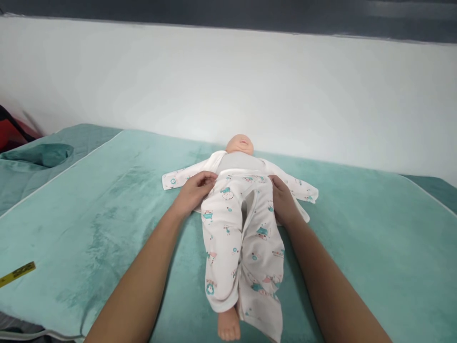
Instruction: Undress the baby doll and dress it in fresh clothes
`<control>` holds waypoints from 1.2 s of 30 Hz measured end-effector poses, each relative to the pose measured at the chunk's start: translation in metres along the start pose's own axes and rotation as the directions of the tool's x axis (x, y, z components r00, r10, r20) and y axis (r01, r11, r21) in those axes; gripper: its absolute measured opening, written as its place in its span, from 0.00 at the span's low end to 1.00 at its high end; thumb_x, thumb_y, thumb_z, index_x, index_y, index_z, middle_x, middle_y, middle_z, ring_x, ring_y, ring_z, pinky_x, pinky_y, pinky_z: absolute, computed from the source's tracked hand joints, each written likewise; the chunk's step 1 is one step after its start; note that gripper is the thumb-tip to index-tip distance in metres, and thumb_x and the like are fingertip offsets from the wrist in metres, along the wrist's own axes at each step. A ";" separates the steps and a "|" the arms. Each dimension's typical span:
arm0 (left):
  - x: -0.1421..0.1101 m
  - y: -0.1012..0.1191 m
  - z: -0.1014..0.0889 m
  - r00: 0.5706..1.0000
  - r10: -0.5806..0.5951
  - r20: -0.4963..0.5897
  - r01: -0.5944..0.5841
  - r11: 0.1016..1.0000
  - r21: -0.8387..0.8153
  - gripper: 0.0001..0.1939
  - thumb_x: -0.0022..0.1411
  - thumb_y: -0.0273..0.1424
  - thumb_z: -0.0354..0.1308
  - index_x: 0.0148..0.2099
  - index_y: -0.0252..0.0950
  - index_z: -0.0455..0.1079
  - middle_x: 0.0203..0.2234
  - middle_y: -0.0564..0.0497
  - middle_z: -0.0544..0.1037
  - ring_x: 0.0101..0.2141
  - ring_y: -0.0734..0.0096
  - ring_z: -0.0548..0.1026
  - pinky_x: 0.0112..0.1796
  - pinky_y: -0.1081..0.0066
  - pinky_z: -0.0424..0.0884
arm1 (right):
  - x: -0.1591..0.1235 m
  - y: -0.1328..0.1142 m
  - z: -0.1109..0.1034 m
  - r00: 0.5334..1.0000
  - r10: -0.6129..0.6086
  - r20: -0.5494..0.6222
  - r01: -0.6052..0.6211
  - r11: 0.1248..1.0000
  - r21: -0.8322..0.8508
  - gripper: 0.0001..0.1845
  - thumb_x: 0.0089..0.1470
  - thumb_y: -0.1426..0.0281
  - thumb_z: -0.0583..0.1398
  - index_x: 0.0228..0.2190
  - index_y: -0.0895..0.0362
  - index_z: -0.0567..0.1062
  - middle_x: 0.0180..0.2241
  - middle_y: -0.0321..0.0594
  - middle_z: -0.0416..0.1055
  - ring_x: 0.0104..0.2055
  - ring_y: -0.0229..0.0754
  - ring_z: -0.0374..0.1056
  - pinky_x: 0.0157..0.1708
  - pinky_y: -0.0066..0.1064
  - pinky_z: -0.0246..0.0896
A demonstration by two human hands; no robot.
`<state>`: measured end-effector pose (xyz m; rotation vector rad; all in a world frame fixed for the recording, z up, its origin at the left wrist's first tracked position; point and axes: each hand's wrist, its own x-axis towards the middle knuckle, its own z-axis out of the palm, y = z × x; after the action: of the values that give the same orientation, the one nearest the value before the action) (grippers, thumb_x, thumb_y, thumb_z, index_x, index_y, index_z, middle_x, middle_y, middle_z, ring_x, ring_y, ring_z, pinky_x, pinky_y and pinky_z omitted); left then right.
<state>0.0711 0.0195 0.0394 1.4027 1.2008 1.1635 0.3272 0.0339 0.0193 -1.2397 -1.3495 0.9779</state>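
A baby doll (240, 144) lies on its back, head toward the wall, on a green plush cover. It wears a white printed top (189, 174), spread at both sides with the sleeves stretched out. White printed baby pants (223, 233) cover its legs; one bare foot (229, 325) sticks out of the left leg, while no foot shows at the right leg. My left hand (198, 190) is closed on the pants' waistband at the doll's left-hand side in view. At the opposite side, my right hand (283, 197) grips the waistband, its fingers partly hidden behind the cloth.
The green cover (364, 247) spreads over the bed up to a white wall (228, 81). A yellow strip with dark markings (17, 274) lies at the left edge. Bunched green fabric (39, 155) and a red and black object (12, 128) are at the far left.
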 end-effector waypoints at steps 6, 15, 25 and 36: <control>0.015 -0.009 0.013 0.953 0.284 -0.109 -0.270 0.954 0.128 0.08 0.60 0.36 0.58 0.37 0.37 0.72 0.49 0.47 0.74 0.48 0.64 0.72 0.48 0.67 0.67 | 0.004 0.004 0.002 0.983 -0.166 -0.078 0.151 0.973 -0.173 0.10 0.55 0.60 0.57 0.33 0.53 0.70 0.36 0.38 0.70 0.41 0.44 0.64 0.42 0.35 0.60; 0.051 -0.003 0.014 0.967 0.196 -0.162 -0.095 0.871 0.482 0.09 0.67 0.36 0.47 0.35 0.40 0.62 0.25 0.55 0.69 0.30 0.68 0.68 0.34 0.69 0.60 | 0.019 -0.004 0.003 0.931 -0.361 0.052 0.356 0.871 -0.340 0.15 0.61 0.57 0.53 0.42 0.51 0.72 0.50 0.43 0.73 0.51 0.48 0.67 0.52 0.43 0.59; 0.077 -0.002 0.020 0.969 0.088 -0.230 0.078 0.775 0.627 0.09 0.69 0.35 0.44 0.39 0.39 0.63 0.30 0.48 0.75 0.35 0.60 0.73 0.35 0.67 0.62 | 0.067 -0.014 0.004 0.982 -0.186 -0.043 0.119 0.769 -0.628 0.14 0.58 0.57 0.52 0.27 0.52 0.66 0.24 0.37 0.69 0.31 0.45 0.62 0.33 0.35 0.52; 0.065 -0.012 0.023 0.912 0.407 -0.056 -0.214 0.586 0.781 0.12 0.70 0.37 0.45 0.42 0.38 0.67 0.43 0.42 0.74 0.47 0.54 0.67 0.45 0.61 0.62 | 0.072 -0.006 0.003 0.899 -0.401 0.175 0.435 0.772 -0.464 0.12 0.56 0.58 0.56 0.28 0.52 0.69 0.43 0.43 0.75 0.46 0.49 0.66 0.48 0.42 0.57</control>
<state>0.0969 0.0837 0.0303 2.2473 1.7963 1.1103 0.3264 0.1048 0.0360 -1.1918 -1.9079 0.3599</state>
